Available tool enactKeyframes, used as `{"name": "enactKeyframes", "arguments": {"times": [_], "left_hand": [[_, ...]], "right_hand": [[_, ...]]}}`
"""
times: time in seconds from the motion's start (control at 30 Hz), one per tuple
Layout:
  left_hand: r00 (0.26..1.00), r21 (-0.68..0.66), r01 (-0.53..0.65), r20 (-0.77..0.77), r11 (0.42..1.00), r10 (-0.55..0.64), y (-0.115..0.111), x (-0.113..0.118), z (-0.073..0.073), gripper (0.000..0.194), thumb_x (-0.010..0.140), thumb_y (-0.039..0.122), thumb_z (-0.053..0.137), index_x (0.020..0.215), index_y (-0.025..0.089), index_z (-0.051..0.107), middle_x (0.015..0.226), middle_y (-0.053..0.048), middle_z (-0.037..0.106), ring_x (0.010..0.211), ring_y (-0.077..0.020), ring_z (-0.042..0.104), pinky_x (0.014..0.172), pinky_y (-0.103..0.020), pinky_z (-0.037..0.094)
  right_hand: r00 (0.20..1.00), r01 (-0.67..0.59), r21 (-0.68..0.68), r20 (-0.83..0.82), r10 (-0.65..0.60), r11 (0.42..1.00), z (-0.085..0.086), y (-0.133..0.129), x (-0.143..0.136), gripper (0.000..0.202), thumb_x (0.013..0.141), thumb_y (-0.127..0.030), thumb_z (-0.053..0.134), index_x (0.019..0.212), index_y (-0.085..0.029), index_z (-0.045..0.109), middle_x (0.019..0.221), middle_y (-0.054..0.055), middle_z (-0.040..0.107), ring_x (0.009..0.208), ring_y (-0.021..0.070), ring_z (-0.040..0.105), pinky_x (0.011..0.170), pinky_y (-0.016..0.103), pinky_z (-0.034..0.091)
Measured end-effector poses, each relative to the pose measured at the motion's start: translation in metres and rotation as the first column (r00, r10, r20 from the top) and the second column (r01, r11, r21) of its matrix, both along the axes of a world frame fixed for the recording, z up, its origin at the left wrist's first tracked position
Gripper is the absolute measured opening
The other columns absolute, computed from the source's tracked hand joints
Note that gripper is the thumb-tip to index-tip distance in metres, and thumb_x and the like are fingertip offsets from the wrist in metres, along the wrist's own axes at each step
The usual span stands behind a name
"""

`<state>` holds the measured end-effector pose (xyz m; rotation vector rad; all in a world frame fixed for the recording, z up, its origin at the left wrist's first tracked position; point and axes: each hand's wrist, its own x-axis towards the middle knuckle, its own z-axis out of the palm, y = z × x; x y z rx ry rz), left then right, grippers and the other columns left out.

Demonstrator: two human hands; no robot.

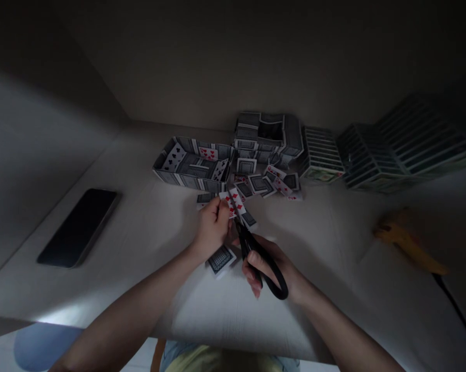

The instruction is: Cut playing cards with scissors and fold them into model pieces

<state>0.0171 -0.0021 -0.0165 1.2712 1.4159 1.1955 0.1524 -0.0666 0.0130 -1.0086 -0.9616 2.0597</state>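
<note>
My left hand (213, 227) pinches the left edge of a playing card (237, 202) with red diamonds, face up. Black-handled scissors (269, 263) are gripped in my right hand (266, 261), their blades crossing the card. Beneath my left wrist lies a small deck of cards (220, 261), back up. Several loose cards (258, 183) are scattered just beyond my hands, some face up and some face down. Behind my left hand stands an open box built from cards (194, 178). To its right is a second card-built structure (269, 137) with an opening in its top.
A dark phone (78, 227) lies on the table (148, 227) at the left. Slatted, ridged structures (322, 155) line the back right. An orange-yellow tool (409, 243), apparently a glue gun, rests at the right with a black cord. A wall rises behind the table.
</note>
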Motion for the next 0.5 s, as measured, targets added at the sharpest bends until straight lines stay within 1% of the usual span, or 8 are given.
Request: {"name": "enactKeyframes", "arguments": {"times": [0.1, 0.27, 0.37, 0.5], "left_hand": [[1.000, 0.004, -0.013, -0.006, 1.000, 0.013, 0.0002, -0.0005, 0.0000, 0.031, 0.084, 0.036, 0.038, 0.059, 0.019, 0.041, 0.041, 0.007, 0.042, 0.035, -0.0064, 0.040, 0.036, -0.018, 0.030], [0.999, 0.017, -0.006, -0.041, 1.000, 0.007, 0.0008, -0.0009, -0.0003, 0.031, 0.085, 0.036, 0.037, 0.059, 0.019, 0.040, 0.042, 0.006, 0.041, 0.036, -0.0066, 0.039, 0.037, -0.018, 0.029], [0.998, 0.038, -0.013, -0.066, 0.999, 0.015, 0.0014, -0.0009, -0.0007, 0.031, 0.085, 0.035, 0.037, 0.058, 0.019, 0.039, 0.041, 0.005, 0.041, 0.036, -0.0066, 0.038, 0.038, -0.019, 0.029], [0.999, 0.036, -0.014, -0.051, 0.999, 0.016, 0.0013, -0.0005, -0.0007, 0.031, 0.085, 0.035, 0.037, 0.058, 0.019, 0.040, 0.041, 0.006, 0.040, 0.036, -0.0066, 0.039, 0.038, -0.018, 0.029]], "right_hand": [[1.000, 0.006, -0.011, -0.006, -0.006, 1.000, -0.0013, -0.0003, -0.0002, 0.052, 0.068, -0.054, 0.062, 0.098, -0.016, 0.044, 0.047, -0.009, 0.046, 0.032, 0.0055, 0.039, 0.031, 0.020, 0.039], [0.999, 0.033, -0.044, -0.005, -0.033, 0.998, -0.0032, -0.0019, -0.0020, 0.057, 0.067, -0.053, 0.063, 0.105, -0.015, 0.044, 0.047, -0.009, 0.046, 0.031, 0.0056, 0.039, 0.029, 0.019, 0.039], [0.999, 0.044, -0.048, 0.003, -0.044, 0.998, -0.0021, -0.0021, -0.0031, 0.056, 0.066, -0.053, 0.064, 0.103, -0.015, 0.045, 0.046, -0.009, 0.046, 0.030, 0.0055, 0.038, 0.028, 0.019, 0.039], [0.999, 0.050, -0.065, 0.010, -0.049, 0.997, 0.0015, -0.0018, -0.0036, 0.055, 0.065, -0.053, 0.065, 0.100, -0.016, 0.044, 0.046, -0.009, 0.045, 0.030, 0.0050, 0.037, 0.027, 0.019, 0.038]]}}
